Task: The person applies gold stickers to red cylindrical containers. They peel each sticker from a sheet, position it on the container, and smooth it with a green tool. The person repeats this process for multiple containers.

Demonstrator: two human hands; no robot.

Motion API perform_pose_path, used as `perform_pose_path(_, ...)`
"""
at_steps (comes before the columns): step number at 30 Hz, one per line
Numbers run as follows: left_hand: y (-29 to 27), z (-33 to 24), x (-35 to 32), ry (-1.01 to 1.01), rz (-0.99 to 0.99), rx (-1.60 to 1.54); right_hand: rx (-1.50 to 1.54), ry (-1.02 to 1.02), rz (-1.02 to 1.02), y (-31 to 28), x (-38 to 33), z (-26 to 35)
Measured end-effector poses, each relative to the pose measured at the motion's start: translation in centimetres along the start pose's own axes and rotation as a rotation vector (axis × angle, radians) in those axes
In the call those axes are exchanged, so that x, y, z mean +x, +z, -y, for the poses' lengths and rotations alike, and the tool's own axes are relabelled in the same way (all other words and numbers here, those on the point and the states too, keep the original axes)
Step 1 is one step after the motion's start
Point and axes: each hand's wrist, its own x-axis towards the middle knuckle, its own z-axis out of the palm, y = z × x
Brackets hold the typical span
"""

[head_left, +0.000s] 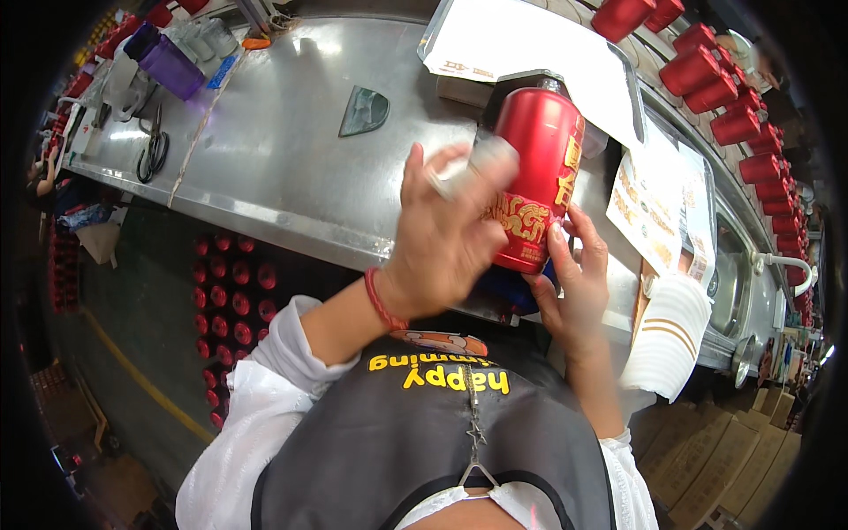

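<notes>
A red cylindrical tin [541,172] with gold patterning stands tilted at the near edge of the steel worktable [283,168]. My right hand [576,287] grips its lower end from the right. My left hand [446,234], with a red cord on the wrist, is against the tin's left side; its fingers pinch a small pale, blurred piece [481,163], which I cannot make out clearly.
White printed sheets [521,44] lie behind the tin. A stack of white paper cups [667,331] sits at the right. Rows of red tins [733,97] line the far right; more red caps [234,283] show below the table. Scissors [155,146] and a purple container [170,64] lie left.
</notes>
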Motion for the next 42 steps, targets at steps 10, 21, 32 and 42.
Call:
perform_pose_path(10, 0.5, -1.3, -3.5, -0.135, 0.063, 0.133, 0.003, -0.013, 0.017, 0.1, 0.2, 0.1)
perform_pose_path(21, 0.6, -0.7, -3.5, -0.089, 0.054, 0.160, 0.011, 0.012, 0.017, 0.2, 0.1, 0.4)
perform_pose_path(32, 0.3, -1.8, -1.1, -0.036, 0.157, 0.182, 0.116, 0.100, -0.021, 0.5, -0.5, 0.4)
perform_pose_path(42, 0.6, 0.1, -1.3, -0.057, 0.197, 0.026, 0.118, 0.114, -0.037, 0.5, -0.7, 0.4)
